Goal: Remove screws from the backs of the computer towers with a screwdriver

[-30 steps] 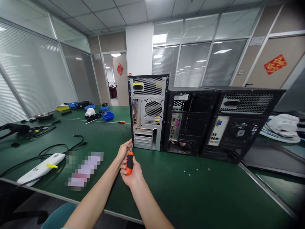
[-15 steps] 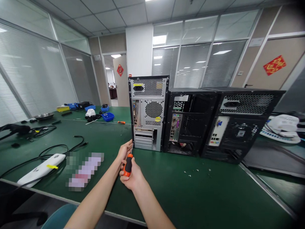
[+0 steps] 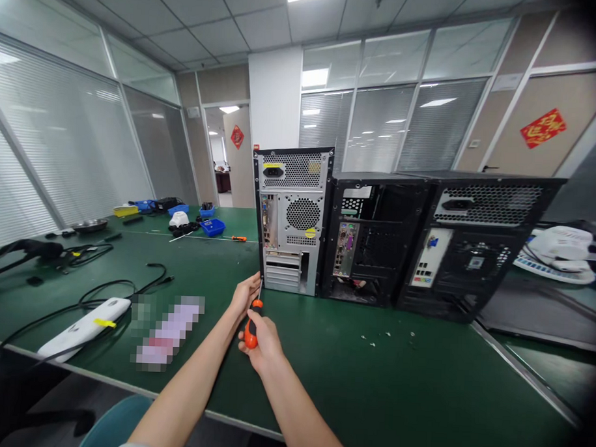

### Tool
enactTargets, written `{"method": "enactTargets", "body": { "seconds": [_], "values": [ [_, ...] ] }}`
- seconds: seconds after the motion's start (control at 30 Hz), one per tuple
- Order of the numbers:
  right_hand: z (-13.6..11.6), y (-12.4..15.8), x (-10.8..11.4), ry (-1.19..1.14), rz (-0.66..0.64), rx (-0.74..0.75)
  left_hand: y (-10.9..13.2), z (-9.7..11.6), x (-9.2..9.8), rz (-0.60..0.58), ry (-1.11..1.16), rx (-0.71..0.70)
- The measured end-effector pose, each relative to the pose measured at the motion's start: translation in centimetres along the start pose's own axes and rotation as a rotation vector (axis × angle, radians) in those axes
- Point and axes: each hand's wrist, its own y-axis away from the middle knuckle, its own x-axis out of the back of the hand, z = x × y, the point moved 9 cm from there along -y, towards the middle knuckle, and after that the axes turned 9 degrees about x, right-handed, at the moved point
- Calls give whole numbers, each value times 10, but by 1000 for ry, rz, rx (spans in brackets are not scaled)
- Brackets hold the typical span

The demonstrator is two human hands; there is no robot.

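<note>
An orange-and-black screwdriver [image 3: 252, 333] is gripped in my right hand [image 3: 267, 346], thumb along the handle. Its thin shaft points up at the bottom left corner of a silver-backed computer case [image 3: 307, 178], which stands upright with its rear facing me. My left hand [image 3: 244, 298] is beside that corner, fingers drawn together close to the screwdriver's tip. What those fingers pinch is too small to make out, and the screw under the tip is hidden.
Two black computer cases [image 3: 375, 242] [image 3: 477, 249] stand to the right. Several small screws [image 3: 372, 344] lie before them. A white power strip [image 3: 86, 327] with black cables lies left on the green table [image 3: 394, 396]. Blue trays [image 3: 213, 228] and another screwdriver [image 3: 239, 238] sit farther back.
My right hand has turned a little around the screwdriver handle, and the thumb now lies across its front. The left hand stays at the case corner. The view has shifted slightly.
</note>
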Motion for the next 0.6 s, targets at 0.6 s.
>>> {"method": "enactTargets", "body": {
  "seconds": [0.6],
  "values": [
    [-10,-4,5,147,54,116,9,4,-5,15,29,-8]
  ]
}}
